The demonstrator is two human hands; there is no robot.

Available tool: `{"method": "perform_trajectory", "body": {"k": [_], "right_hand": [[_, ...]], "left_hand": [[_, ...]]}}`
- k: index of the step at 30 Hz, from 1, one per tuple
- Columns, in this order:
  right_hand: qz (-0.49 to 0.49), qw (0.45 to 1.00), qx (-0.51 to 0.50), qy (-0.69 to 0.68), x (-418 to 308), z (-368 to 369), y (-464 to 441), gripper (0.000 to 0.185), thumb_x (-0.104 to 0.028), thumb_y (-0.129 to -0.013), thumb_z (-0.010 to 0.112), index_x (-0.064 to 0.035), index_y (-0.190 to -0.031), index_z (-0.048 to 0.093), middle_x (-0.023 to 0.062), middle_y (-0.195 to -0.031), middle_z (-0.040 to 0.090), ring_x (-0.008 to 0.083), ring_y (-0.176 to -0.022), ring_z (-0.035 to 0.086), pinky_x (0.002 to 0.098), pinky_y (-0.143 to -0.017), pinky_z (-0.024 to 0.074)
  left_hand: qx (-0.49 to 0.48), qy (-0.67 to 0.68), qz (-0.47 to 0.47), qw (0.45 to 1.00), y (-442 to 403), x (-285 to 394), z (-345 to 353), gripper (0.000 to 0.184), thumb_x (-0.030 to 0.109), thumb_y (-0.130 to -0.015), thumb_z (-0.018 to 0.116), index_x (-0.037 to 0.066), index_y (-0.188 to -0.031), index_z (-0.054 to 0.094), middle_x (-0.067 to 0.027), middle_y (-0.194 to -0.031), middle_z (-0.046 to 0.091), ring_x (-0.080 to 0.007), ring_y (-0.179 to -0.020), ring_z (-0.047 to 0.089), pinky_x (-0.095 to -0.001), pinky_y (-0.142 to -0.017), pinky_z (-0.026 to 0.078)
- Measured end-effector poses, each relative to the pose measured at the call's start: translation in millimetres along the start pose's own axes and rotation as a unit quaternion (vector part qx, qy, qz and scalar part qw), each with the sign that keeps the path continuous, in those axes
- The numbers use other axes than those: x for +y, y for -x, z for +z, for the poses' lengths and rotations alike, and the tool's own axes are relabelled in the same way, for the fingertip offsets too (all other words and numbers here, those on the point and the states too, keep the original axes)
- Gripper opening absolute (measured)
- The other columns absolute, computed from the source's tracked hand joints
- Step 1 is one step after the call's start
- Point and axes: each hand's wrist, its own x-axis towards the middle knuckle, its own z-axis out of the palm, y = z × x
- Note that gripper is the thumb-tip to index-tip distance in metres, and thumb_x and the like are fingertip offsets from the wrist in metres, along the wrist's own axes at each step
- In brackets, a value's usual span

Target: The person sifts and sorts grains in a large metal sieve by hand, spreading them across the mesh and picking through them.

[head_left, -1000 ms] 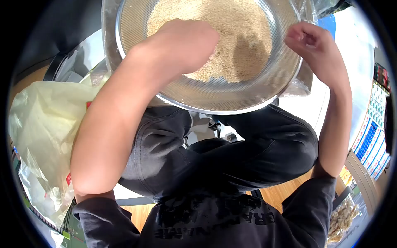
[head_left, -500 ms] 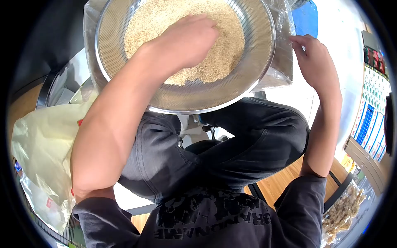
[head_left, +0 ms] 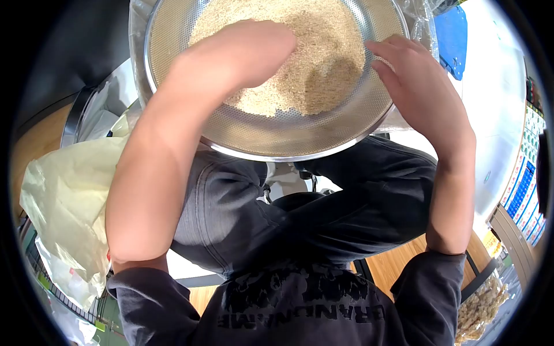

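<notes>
A wide steel colander (head_left: 288, 143) with a perforated wall fills the top of the view, just in front of my knees. Pale tan small grains (head_left: 323, 75) are spread across its bottom; their exact kind is too fine to make out. Into the left part of the grains reaches my left hand (head_left: 257, 49), back upward, its fingers hidden beneath it. Over the colander's right side is my right hand (head_left: 410, 72), thumb and fingers apart, nothing visible between them. Its fingertips are near the right edge of the grains, and its shadow falls on them.
Clear plastic sheeting (head_left: 420, 23) shows around the colander. A blue object (head_left: 451, 43) lies to its right on a white surface (head_left: 490, 115). A pale yellow bag (head_left: 72, 190) stands at my left. A bag of brown dried stuff (head_left: 482, 305) is low on the right.
My right hand has moved left from the plastic outside the rim to over the inside of the colander. My left hand stays at the grains, shifted slightly. The view has shifted a little.
</notes>
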Motion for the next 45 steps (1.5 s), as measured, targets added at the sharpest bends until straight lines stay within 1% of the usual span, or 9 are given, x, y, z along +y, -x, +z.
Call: {"method": "perform_trajectory", "body": {"k": [7, 12, 21, 27, 28, 30, 39, 43, 45], "right_hand": [[-0.119, 0.993, -0.027, 0.0, -11, 31, -24, 0.031, -0.01, -0.099, 0.062, 0.0008, -0.127, 0.071, 0.0141, -0.126, 0.07, 0.0333, -0.128, 0.062, 0.0429, -0.107, 0.0503], [-0.17, 0.985, -0.031, 0.03, -9, 71, -36, 0.055, -0.015, -0.102, 0.06, -0.0013, -0.154, 0.049, 0.0165, -0.159, 0.05, 0.0331, -0.149, 0.045, 0.0416, -0.124, 0.0384], [-0.161, 0.956, -0.244, -0.019, -20, 53, -34, 0.054, -0.02, -0.103, 0.058, -0.0055, -0.154, 0.05, 0.0086, -0.164, 0.046, 0.0298, -0.151, 0.044, 0.0424, -0.123, 0.0406], [-0.106, 0.916, -0.387, -0.018, -42, 16, -42, 0.051, -0.015, -0.102, 0.059, -0.0051, -0.152, 0.052, 0.0102, -0.161, 0.049, 0.031, -0.148, 0.047, 0.0403, -0.121, 0.0424], [-0.106, 0.915, -0.388, -0.017, -37, 24, -40, 0.051, -0.015, -0.102, 0.059, -0.0051, -0.152, 0.052, 0.0102, -0.161, 0.049, 0.031, -0.148, 0.047, 0.0403, -0.121, 0.0424], [-0.258, 0.952, -0.14, 0.083, -26, 45, -37, 0.05, -0.009, -0.102, 0.058, -0.0062, -0.151, 0.054, 0.0107, -0.158, 0.053, 0.0305, -0.146, 0.05, 0.0401, -0.12, 0.0443], [-0.091, 0.894, -0.438, -0.012, -36, 10, -44, 0.06, -0.013, -0.102, 0.062, -0.0068, -0.159, 0.044, 0.0086, -0.167, 0.042, 0.0298, -0.156, 0.035, 0.0428, -0.128, 0.0344], [-0.159, 0.908, -0.387, 0.02, -38, 19, -37, 0.063, -0.015, -0.101, 0.064, -0.0075, -0.16, 0.042, 0.0082, -0.168, 0.039, 0.0302, -0.156, 0.035, 0.044, -0.128, 0.0344], [-0.231, 0.939, -0.255, 0.032, -39, 31, -34, 0.066, -0.018, -0.102, 0.064, -0.008, -0.162, 0.038, 0.0081, -0.17, 0.036, 0.0302, -0.156, 0.035, 0.0441, -0.128, 0.034]], "left_hand": [[-0.206, -0.04, -0.099, 0.973, 28, 4, -44, 0.038, -0.004, -0.096, 0.052, 0.001, -0.13, 0.069, -0.0179, -0.135, 0.068, -0.0374, -0.118, 0.068, -0.0439, -0.098, 0.056], [0.138, -0.046, 0.094, 0.985, 22, -21, 22, 0.049, -0.008, -0.095, 0.05, 0.003, -0.141, 0.062, -0.0157, -0.15, 0.059, -0.033, -0.137, 0.059, -0.0405, -0.115, 0.049], [-0.148, -0.009, -0.028, 0.988, 55, -5, -19, 0.05, -0.006, -0.096, 0.05, 0.004, -0.143, 0.061, -0.0154, -0.152, 0.057, -0.0322, -0.139, 0.057, -0.0398, -0.116, 0.047], [-0.058, 0.0, 0.007, 0.998, 57, -21, -3, 0.05, -0.005, -0.097, 0.049, 0.005, -0.145, 0.059, -0.0152, -0.154, 0.056, -0.0316, -0.141, 0.055, -0.0392, -0.117, 0.046], [-0.027, -0.006, 0.024, 0.999, 55, -23, 2, 0.05, -0.005, -0.097, 0.049, 0.005, -0.145, 0.059, -0.0152, -0.154, 0.056, -0.0315, -0.141, 0.055, -0.0391, -0.117, 0.046], [0.022, -0.015, 0.045, 0.999, 52, -26, 8, 0.051, -0.004, -0.097, 0.049, 0.005, -0.146, 0.059, -0.0151, -0.155, 0.055, -0.0313, -0.142, 0.054, -0.0389, -0.117, 0.046], [-0.18, 0.005, -0.073, 0.981, 76, -12, -29, 0.052, -0.003, -0.098, 0.049, 0.006, -0.148, 0.057, -0.0148, -0.157, 0.053, -0.0305, -0.144, 0.052, -0.0381, -0.119, 0.044], [-0.217, 0.015, -0.087, 0.972, 79, -11, -36, 0.052, -0.002, -0.098, 0.048, 0.007, -0.149, 0.056, -0.0147, -0.158, 0.052, -0.0301, -0.145, 0.05, -0.0377, -0.119, 0.043], [-0.189, 0.016, -0.066, 0.98, 78, -15, -30, 0.053, -0.002, -0.099, 0.048, 0.007, -0.15, 0.056, -0.0146, -0.158, 0.052, -0.0299, -0.146, 0.05, -0.0375, -0.12, 0.043]]}}
